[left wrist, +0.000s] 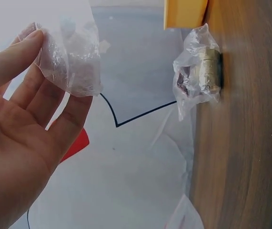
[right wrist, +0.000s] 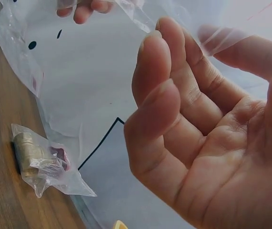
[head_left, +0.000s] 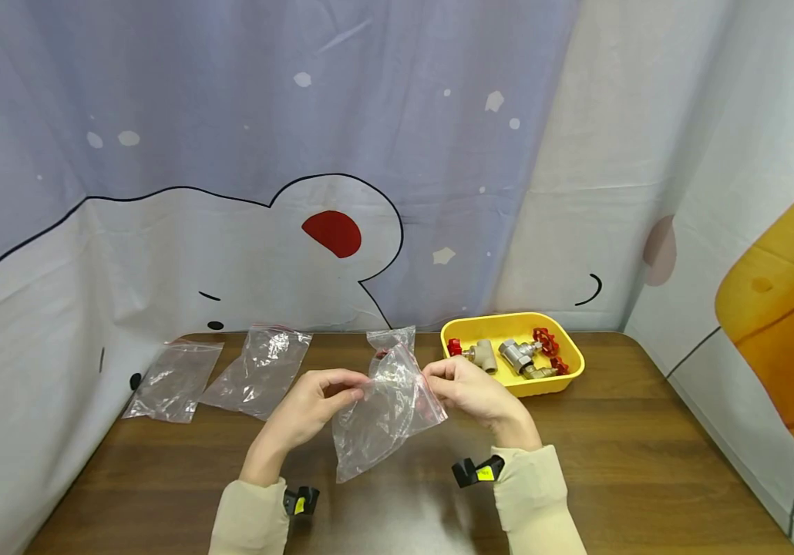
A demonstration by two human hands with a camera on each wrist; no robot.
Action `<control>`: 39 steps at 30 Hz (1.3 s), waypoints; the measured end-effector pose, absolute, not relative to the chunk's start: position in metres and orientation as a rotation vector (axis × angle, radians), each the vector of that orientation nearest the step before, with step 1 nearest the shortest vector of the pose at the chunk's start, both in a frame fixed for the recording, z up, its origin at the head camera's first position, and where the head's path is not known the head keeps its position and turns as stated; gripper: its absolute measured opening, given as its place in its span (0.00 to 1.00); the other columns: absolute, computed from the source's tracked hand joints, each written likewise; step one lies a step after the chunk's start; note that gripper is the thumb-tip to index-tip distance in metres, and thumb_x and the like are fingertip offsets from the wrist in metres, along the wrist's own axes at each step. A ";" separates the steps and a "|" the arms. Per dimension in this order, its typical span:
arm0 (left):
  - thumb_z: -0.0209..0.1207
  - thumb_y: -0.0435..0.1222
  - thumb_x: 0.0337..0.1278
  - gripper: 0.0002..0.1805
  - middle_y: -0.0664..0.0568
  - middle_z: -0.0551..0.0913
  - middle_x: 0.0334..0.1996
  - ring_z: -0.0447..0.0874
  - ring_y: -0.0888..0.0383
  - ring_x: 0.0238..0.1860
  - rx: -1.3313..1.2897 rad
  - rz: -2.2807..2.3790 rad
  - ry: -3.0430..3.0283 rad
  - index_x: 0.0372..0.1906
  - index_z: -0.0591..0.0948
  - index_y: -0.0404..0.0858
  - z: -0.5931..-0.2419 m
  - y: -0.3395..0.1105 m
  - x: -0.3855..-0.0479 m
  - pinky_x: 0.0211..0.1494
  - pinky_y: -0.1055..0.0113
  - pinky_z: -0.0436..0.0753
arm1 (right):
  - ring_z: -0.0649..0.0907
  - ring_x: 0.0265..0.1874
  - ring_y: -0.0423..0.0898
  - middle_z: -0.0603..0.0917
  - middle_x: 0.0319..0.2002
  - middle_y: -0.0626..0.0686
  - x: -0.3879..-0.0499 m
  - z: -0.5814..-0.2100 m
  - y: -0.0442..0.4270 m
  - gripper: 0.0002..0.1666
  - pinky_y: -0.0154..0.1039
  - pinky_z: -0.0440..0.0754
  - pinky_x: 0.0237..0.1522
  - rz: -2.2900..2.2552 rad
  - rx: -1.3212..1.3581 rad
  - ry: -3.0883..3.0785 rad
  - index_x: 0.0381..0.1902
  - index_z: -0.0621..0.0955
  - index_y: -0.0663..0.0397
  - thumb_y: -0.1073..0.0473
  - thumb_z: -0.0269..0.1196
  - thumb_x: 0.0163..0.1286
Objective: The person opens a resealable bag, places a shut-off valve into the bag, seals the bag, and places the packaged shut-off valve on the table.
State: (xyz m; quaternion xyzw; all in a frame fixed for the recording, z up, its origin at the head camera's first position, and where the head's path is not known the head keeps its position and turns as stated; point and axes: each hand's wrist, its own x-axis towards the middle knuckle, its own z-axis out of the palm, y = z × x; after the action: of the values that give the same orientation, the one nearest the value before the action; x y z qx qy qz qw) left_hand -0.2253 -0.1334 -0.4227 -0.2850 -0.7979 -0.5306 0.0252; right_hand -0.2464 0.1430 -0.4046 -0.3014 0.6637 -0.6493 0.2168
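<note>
With your left hand [head_left: 310,405] and right hand [head_left: 469,389], you pinch a clear zip bag [head_left: 378,424] between thumb and fingers, raised above the desk [head_left: 647,455]. Bag orientation: long axis slanted; the red-lined zip edge points right, at your right fingers; the opposite end hangs toward you, below and between both sets of fingers.

Containers, relative to your fingers:
- Beyond the held bag: a second clear bag [right wrist: 50,171] containing a valve [right wrist: 27,152]. Its brass-coloured body rests low, its red handle uppermost.
- Just beyond and right of your right fingers: a yellow tray [head_left: 555,383]. It contains a tan-bodied valve [head_left: 485,357], a silver valve [head_left: 516,354] and a brass valve [head_left: 539,373]; red handles are visible among them.
- Left of your left fingers: a near flat bag [head_left: 265,374] and a farther flat bag [head_left: 171,383].
</note>
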 end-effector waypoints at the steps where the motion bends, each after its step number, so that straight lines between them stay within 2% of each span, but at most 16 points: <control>1: 0.63 0.32 0.62 0.11 0.51 0.86 0.44 0.83 0.57 0.43 -0.883 -1.642 -2.466 0.48 0.85 0.37 -0.423 -0.133 -0.225 0.44 0.65 0.81 | 0.82 0.28 0.41 0.83 0.29 0.52 -0.246 -0.405 0.143 0.12 0.35 0.81 0.33 -1.797 -0.839 1.846 0.34 0.79 0.67 0.65 0.51 0.75; 6: 0.63 0.33 0.63 0.14 0.50 0.85 0.47 0.83 0.56 0.44 -0.861 -1.637 -2.498 0.53 0.83 0.38 -0.421 -0.134 -0.224 0.45 0.65 0.81 | 0.82 0.26 0.41 0.83 0.27 0.51 -0.245 -0.403 0.142 0.12 0.35 0.81 0.32 -1.802 -0.820 1.879 0.34 0.79 0.71 0.67 0.52 0.73; 10: 0.62 0.36 0.64 0.20 0.50 0.82 0.52 0.82 0.55 0.51 -0.809 -1.627 -2.551 0.60 0.78 0.40 -0.417 -0.135 -0.221 0.52 0.62 0.79 | 0.80 0.25 0.41 0.81 0.26 0.50 -0.243 -0.399 0.140 0.12 0.35 0.80 0.30 -1.761 -0.793 2.012 0.34 0.79 0.74 0.68 0.53 0.71; 13: 0.61 0.38 0.66 0.21 0.49 0.80 0.55 0.79 0.53 0.55 -0.740 -1.598 -2.556 0.62 0.76 0.41 -0.414 -0.133 -0.220 0.56 0.57 0.77 | 0.78 0.22 0.41 0.79 0.22 0.50 -0.239 -0.394 0.138 0.11 0.36 0.79 0.26 -1.688 -0.787 2.163 0.32 0.80 0.71 0.67 0.54 0.70; 15: 0.60 0.38 0.67 0.20 0.48 0.80 0.55 0.79 0.53 0.55 -0.673 -1.571 -2.532 0.62 0.76 0.41 -0.413 -0.131 -0.219 0.55 0.55 0.77 | 0.75 0.20 0.42 0.76 0.20 0.49 -0.237 -0.392 0.135 0.11 0.35 0.76 0.24 -1.626 -0.776 2.264 0.30 0.81 0.67 0.65 0.56 0.70; 18: 0.59 0.37 0.68 0.15 0.50 0.83 0.49 0.80 0.56 0.50 -0.547 -1.506 -2.489 0.56 0.79 0.40 -0.411 -0.124 -0.218 0.51 0.58 0.78 | 0.73 0.17 0.41 0.75 0.17 0.48 -0.234 -0.389 0.130 0.12 0.33 0.73 0.21 -1.537 -0.742 2.381 0.28 0.82 0.61 0.63 0.58 0.70; 21: 0.58 0.38 0.69 0.08 0.53 0.84 0.36 0.80 0.59 0.37 -0.432 -1.459 -2.478 0.46 0.82 0.40 -0.409 -0.115 -0.214 0.40 0.63 0.78 | 0.70 0.15 0.39 0.74 0.15 0.46 -0.230 -0.387 0.124 0.13 0.32 0.68 0.20 -1.432 -0.718 2.518 0.25 0.81 0.55 0.61 0.58 0.70; 22: 0.57 0.40 0.70 0.09 0.54 0.83 0.32 0.79 0.60 0.34 -0.398 -1.449 -2.487 0.42 0.83 0.40 -0.408 -0.112 -0.213 0.38 0.64 0.77 | 0.71 0.16 0.38 0.74 0.15 0.45 -0.229 -0.387 0.122 0.14 0.33 0.68 0.19 -1.392 -0.720 2.572 0.24 0.81 0.54 0.61 0.58 0.70; 25: 0.54 0.50 0.70 0.18 0.56 0.80 0.22 0.75 0.60 0.24 -0.313 -1.412 -2.535 0.29 0.82 0.42 -0.406 -0.102 -0.207 0.30 0.63 0.74 | 0.69 0.15 0.37 0.72 0.15 0.43 -0.226 -0.385 0.117 0.15 0.33 0.66 0.18 -1.267 -0.743 2.748 0.20 0.79 0.50 0.60 0.59 0.69; 29: 0.51 0.60 0.67 0.28 0.57 0.78 0.15 0.72 0.59 0.19 -0.266 -1.348 -2.594 0.19 0.78 0.45 -0.404 -0.089 -0.202 0.26 0.62 0.70 | 0.67 0.14 0.37 0.68 0.14 0.41 -0.222 -0.384 0.111 0.16 0.33 0.64 0.18 -1.166 -0.762 2.904 0.17 0.77 0.47 0.61 0.61 0.66; 34: 0.50 0.64 0.65 0.32 0.61 0.75 0.09 0.72 0.61 0.15 -0.266 -1.271 -2.628 0.14 0.75 0.46 -0.405 -0.080 -0.197 0.23 0.63 0.69 | 0.66 0.13 0.36 0.67 0.13 0.41 -0.216 -0.381 0.105 0.17 0.33 0.63 0.18 -1.075 -0.748 2.977 0.17 0.76 0.46 0.60 0.61 0.66; 39: 0.51 0.62 0.65 0.31 0.64 0.71 0.06 0.70 0.61 0.13 -0.277 -1.239 -2.661 0.12 0.76 0.47 -0.405 -0.075 -0.194 0.19 0.63 0.66 | 0.66 0.13 0.36 0.66 0.12 0.39 -0.210 -0.379 0.100 0.19 0.33 0.63 0.18 -0.996 -0.798 3.042 0.15 0.74 0.45 0.59 0.62 0.67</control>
State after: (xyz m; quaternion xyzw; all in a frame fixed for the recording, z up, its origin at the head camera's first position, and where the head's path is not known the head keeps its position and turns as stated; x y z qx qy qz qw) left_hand -0.1943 -0.0752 -0.4047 -0.0935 -0.8984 -0.4181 0.0964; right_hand -0.2101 0.1002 -0.3790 -0.2412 0.9193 -0.3008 -0.0785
